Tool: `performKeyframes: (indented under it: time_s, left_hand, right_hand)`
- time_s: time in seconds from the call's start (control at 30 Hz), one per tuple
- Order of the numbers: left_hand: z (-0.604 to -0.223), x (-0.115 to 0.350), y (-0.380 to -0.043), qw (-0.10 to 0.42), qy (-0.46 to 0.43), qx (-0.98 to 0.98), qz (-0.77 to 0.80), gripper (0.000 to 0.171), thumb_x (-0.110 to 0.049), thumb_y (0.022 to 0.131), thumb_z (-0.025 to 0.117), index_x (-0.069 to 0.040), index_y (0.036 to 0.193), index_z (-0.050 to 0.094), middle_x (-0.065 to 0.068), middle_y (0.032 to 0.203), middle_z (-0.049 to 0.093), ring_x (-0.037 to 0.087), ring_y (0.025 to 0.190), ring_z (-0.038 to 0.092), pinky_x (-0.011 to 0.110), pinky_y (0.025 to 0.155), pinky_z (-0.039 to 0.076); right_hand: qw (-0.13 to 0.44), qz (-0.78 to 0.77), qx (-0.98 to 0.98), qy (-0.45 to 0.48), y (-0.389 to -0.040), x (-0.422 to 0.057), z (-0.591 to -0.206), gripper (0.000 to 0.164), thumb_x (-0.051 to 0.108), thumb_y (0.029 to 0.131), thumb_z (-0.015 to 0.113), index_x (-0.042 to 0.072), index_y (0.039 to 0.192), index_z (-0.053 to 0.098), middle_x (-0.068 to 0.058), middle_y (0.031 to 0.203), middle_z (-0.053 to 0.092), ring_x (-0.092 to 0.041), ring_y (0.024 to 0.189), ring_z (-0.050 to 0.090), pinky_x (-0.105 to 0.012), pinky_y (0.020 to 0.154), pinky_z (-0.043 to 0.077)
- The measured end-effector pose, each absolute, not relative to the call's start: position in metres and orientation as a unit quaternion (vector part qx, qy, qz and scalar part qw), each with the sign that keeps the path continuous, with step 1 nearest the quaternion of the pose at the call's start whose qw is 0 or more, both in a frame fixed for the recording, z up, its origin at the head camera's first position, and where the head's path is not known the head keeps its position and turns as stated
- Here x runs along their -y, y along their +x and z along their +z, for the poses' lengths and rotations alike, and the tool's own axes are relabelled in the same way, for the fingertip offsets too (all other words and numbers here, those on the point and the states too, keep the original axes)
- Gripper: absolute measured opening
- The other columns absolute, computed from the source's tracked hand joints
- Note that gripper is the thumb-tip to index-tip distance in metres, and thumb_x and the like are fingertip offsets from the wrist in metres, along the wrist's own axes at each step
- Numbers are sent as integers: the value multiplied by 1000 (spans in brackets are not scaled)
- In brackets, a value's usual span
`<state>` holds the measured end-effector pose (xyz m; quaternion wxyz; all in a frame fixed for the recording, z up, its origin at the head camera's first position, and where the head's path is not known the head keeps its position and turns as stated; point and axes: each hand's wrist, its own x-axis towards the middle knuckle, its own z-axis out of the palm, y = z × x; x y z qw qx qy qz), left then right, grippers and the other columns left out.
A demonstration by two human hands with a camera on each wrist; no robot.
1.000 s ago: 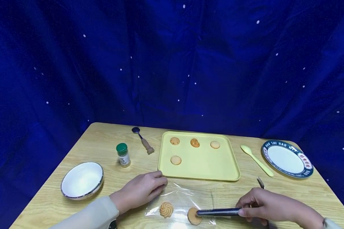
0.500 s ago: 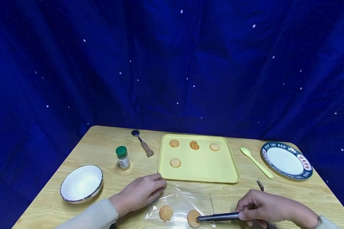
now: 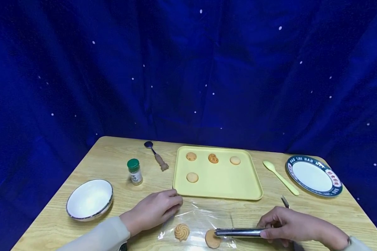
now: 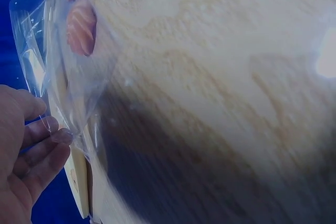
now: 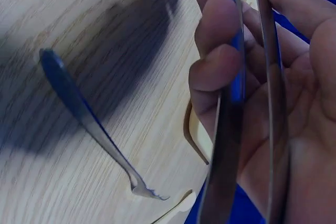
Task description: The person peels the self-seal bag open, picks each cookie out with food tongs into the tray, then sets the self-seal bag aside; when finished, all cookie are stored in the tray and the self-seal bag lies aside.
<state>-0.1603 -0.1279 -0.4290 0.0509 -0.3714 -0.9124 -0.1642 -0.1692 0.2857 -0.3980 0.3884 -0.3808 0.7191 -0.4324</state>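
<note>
A clear plastic bag [image 3: 201, 216] lies near the front edge of the table, with a swirled butter cookie [image 3: 182, 232] and a plain round cookie [image 3: 212, 239] in its area. My left hand [image 3: 155, 212] pinches the bag's upper left edge; the thumb and fingertips [image 4: 62, 136] on the film show in the left wrist view. Metal tongs [image 3: 238, 233] are held by my right hand [image 3: 286, 225], thumb on one arm and fingers on the other. Their tips overlap the round cookie's right edge. In the right wrist view the tong arms stand slightly apart within the hand.
A yellow tray [image 3: 229, 188] holds several cookies behind the bag. To its left are a spoon [image 3: 157, 157], a green-capped shaker [image 3: 135, 171] and a white bowl [image 3: 89, 199]. A yellow spoon [image 3: 281, 178], a rimmed plate [image 3: 314, 176] and a fork [image 5: 100, 135] are at the right.
The tongs have rolled a little in my right hand, so a shinier face shows; their tips stay at the round cookie. My left hand and the bag look unmoved.
</note>
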Motion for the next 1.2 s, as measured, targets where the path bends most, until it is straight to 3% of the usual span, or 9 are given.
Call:
performKeyframes:
  time_s: [0.3,0.57,0.97,1.07,1.2]
  left_hand:
    - [-431,128,-161,51,-373,912,-161,6,-22,97,58,-23,92,62,-13,86,53,-3,73,47,16,63,45]
    - [-434,130,-160,50,-372,912,-165,6,-21,96,59,-24,91,61,-14,87,53,-4,74,48,15,64,46]
    - [-435,133,-161,73,-375,909,-166,6,-20,96,60,-22,90,61,-12,88,55,-3,76,50,16,65,48]
    - [-435,133,-161,68,-371,912,-165,7,-20,96,60,-23,90,61,-12,87,54,-3,75,50,17,64,47]
    - [-435,132,-161,61,-364,915,-161,10,-22,97,59,-25,87,59,-14,85,52,-3,72,47,17,62,45]
  right_hand:
    - [384,-410,-729,-391,-168,-280,-395,19,12,99,52,0,86,59,-26,63,49,11,50,44,-11,40,36]
    - [406,-422,-717,-377,-168,-277,-396,24,12,100,51,-8,88,58,-29,65,50,10,48,42,-8,40,32]
    - [348,-433,-722,-412,-168,-296,-387,17,3,100,46,1,87,57,-24,65,49,12,48,39,-11,33,31]
    - [329,-435,-728,-416,-167,-309,-383,16,-1,99,45,3,91,59,-23,67,52,2,42,37,-12,32,32]
    - [313,-437,-731,-421,-162,-328,-380,21,-7,98,42,6,96,59,-21,68,52,-22,38,37,-13,32,35]
